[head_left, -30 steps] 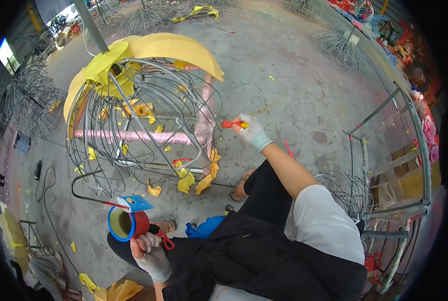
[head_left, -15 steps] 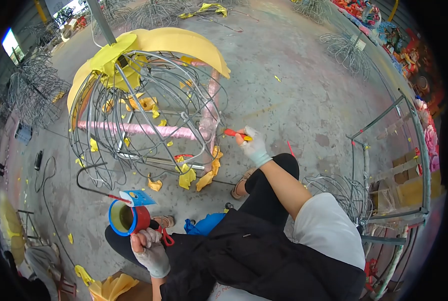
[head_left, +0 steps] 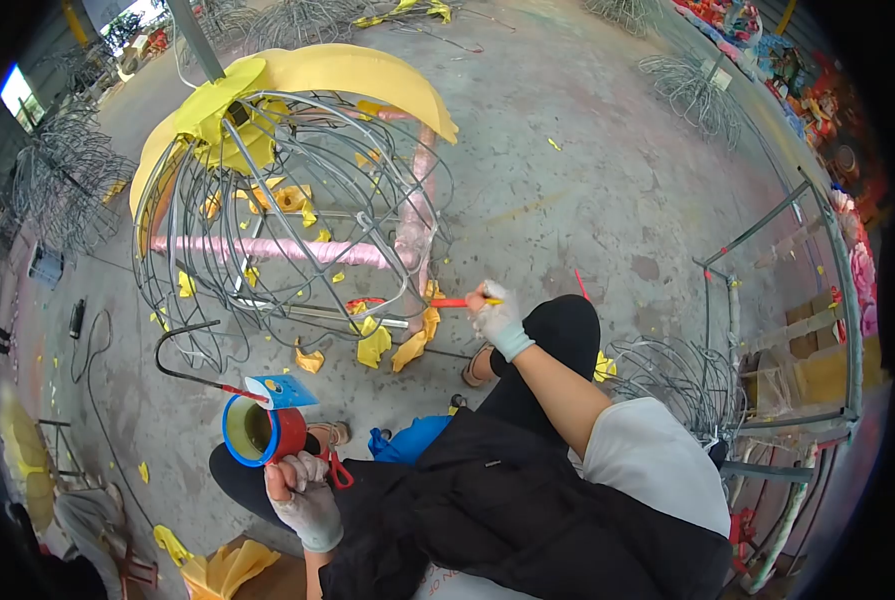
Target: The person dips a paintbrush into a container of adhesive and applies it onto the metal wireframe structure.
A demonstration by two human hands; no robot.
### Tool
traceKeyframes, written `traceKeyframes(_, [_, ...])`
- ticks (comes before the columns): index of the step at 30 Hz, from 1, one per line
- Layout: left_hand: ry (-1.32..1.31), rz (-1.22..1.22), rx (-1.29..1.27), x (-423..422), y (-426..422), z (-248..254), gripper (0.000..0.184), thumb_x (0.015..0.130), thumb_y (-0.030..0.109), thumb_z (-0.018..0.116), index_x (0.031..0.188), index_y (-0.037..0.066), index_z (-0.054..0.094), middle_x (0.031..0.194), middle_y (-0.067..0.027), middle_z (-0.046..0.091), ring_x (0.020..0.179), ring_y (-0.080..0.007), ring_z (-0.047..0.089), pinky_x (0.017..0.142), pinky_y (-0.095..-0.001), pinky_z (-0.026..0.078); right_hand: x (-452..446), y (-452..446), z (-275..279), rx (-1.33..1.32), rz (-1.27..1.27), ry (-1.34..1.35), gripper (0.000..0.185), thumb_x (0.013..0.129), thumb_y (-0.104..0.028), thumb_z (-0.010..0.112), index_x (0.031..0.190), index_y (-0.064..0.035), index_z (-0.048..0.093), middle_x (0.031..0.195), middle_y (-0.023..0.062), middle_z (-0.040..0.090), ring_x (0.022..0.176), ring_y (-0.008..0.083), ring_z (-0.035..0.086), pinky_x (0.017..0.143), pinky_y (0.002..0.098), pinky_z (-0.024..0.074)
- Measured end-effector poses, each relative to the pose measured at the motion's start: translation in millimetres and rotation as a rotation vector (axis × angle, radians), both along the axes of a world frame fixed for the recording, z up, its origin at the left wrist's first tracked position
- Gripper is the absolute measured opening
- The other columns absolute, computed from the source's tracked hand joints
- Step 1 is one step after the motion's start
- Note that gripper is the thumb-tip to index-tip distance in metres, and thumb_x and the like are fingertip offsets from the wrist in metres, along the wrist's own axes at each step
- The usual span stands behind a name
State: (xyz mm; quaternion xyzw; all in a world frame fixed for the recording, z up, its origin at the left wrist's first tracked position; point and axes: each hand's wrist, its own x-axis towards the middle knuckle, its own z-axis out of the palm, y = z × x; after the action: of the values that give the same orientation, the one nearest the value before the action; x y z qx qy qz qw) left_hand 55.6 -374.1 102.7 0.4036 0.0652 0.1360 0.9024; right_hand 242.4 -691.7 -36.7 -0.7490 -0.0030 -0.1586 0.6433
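Observation:
In my left hand (head_left: pixel 307 508), gloved with bare fingertips, is a red can with a blue rim (head_left: pixel 289 432), tilted so its pale inside shows. A bent dark hook (head_left: pixel 192 374) and a blue card (head_left: pixel 285 391) sit at its rim. Red loop handles (head_left: pixel 340 471), like those of scissors, show beside this hand. My right hand (head_left: pixel 501 324), in a similar glove, is closed around a thin red stick-like tool (head_left: pixel 451 303) with a yellow end. It points left toward the wire frame (head_left: pixel 297 210), which is partly covered with yellow fabric (head_left: pixel 352 78); its tip is hard to make out.
Yellow and orange scraps (head_left: pixel 373 342) lie on the concrete floor (head_left: pixel 557 190) under and beside the frame. At right stands a metal rack (head_left: pixel 851 330) near a bundle of wire (head_left: pixel 667 385). A blue bag (head_left: pixel 414 442) lies by my legs.
My right hand has moved down with the red tool, which now lies more level. My left hand still holds the can, almost unmoved. The view has shifted slightly.

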Motion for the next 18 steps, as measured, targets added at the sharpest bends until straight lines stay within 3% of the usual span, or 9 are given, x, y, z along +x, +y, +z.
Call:
traceKeyframes(7, [-0.003, -0.018, -0.015, -0.7, -3.3, -3.8, 0.036, 0.100, 0.028, 0.042, 0.067, 0.015, 0.035, 0.061, 0.0029, 0.031, 0.059, -0.0114, 0.029, 0.058, -0.0278, 0.028, 2.3, -12.5, -8.2, 0.675, -0.176, 0.230, 0.005, 0.087, -0.013, 0.056, 0.087, -0.0114, 0.052, 0.061, 0.0067, 0.055, 0.039, 0.0147, 0.045, 0.034, 0.0271, 0.0345])
traceKeyframes(13, [0.007, -0.036, -0.017, 1.7, -7.3, -3.7, 0.035, 0.100, 0.028, 0.042, 0.068, 0.015, 0.036, 0.061, 0.0034, 0.031, 0.058, -0.0113, 0.029, 0.059, -0.0277, 0.028, -17.0, -15.5, 0.1, 0.584, -0.009, 0.577, 0.007, 0.088, -0.016, 0.056, 0.088, -0.0107, 0.052, 0.061, 0.0080, 0.055, 0.040, 0.0161, 0.045, 0.036, 0.0278, 0.0354])
traceKeyframes(17, [0.018, -0.025, 0.012, 5.0, -12.8, -0.5, 0.035, 0.099, 0.028, 0.045, 0.067, 0.017, 0.035, 0.060, 0.0044, 0.029, 0.059, -0.0102, 0.029, 0.057, -0.0268, 0.026, 17.1, -14.0, -7.5, 1.039, -0.348, 0.512, 0.008, 0.086, -0.017, 0.057, 0.085, -0.0096, 0.054, 0.060, 0.0086, 0.055, 0.040, 0.0171, 0.044, 0.037, 0.0279, 0.0358])
traceKeyframes(18, [0.012, -0.035, 0.015, 6.5, -14.1, 0.0, 0.035, 0.099, 0.028, 0.045, 0.067, 0.017, 0.035, 0.060, 0.0044, 0.029, 0.059, -0.0102, 0.029, 0.057, -0.0268, 0.026, 22.6, -18.0, -16.0, 1.046, -0.353, 0.502, 0.008, 0.086, -0.017, 0.057, 0.085, -0.0096, 0.054, 0.060, 0.0086, 0.055, 0.040, 0.0171, 0.044, 0.037, 0.0279, 0.0358])
